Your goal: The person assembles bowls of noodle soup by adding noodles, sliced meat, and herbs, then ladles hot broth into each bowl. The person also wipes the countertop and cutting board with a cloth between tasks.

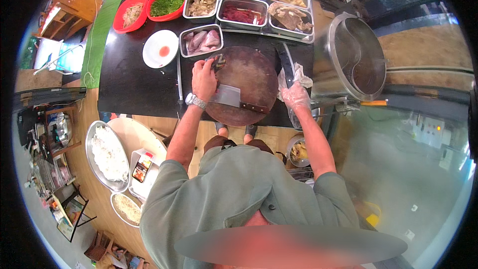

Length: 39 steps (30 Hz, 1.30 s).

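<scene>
On the black table lies a round wooden chopping board [251,71], with a cleaver [228,95] flat across its near part. My left hand [204,80], bare and with a watch at the wrist, has its fingers on a dark patterned cloth [218,62] at the board's left edge. In a clear plastic glove, my right hand [295,95] grips the dark handle of a long knife [288,59] to the right of the board. A crumpled white cloth [304,79] lies beside that hand. Beyond the board stands a steel tray of raw meat [201,41].
Several steel trays [243,12] of meat and balls line the far side. Red bowls [167,2] and a white bowl [160,49] stand left. A large divided steel pot [357,58] is at right. Noodles fill a steel basin [108,153] at lower left.
</scene>
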{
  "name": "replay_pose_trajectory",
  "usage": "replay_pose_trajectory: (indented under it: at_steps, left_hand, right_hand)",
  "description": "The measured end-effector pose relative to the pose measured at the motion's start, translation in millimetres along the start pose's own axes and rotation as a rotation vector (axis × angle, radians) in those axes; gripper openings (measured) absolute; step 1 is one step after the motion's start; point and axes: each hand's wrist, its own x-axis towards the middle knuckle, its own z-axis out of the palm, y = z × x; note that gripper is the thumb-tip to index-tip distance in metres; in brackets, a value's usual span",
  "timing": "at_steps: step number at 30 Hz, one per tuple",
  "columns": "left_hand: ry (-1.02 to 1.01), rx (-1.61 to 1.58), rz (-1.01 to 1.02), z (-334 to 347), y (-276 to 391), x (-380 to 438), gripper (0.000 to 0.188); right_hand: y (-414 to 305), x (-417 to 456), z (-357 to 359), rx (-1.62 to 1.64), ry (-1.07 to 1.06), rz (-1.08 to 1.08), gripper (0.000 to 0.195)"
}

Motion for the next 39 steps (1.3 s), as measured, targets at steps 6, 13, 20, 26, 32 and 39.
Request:
replay_pose_trajectory:
  at_steps: [6, 13, 20, 26, 32, 39]
  left_hand:
    - [0.068, 0.099, 0.085, -3.7, 3.2, 8.6, 0.038]
    - [0.041, 0.17, 0.117, -23.2, -22.4, 3.7, 0.039]
    - [0.041, 0.228, 0.096, -33.4, -39.6, -16.4, 0.038]
    - [0.12, 0.26, 0.092, -42.6, -43.4, -29.0, 0.037]
    - [0.134, 0.316, 0.03, -53.4, -64.9, -40.5, 0.036]
    - [0.145, 0.304, 0.017, -62.8, -85.4, -48.2, 0.034]
  right_hand:
    - [24.9, -43.4, 14.5, 0.425, 0.092, -0.138, 0.048]
    - [10.1, -81.7, 29.8, 0.075, 0.369, 0.007, 0.04]
    - [37.5, -95.5, 30.3, -0.087, -0.012, -0.035, 0.036]
    - [29.9, -92.3, 30.1, -0.073, 0.214, -0.107, 0.033]
    - [-50.7, -70.6, 53.4, -0.092, 0.201, -0.241, 0.039]
    - [-73.9, -62.2, 75.5, -0.15, 0.186, -0.327, 0.047]
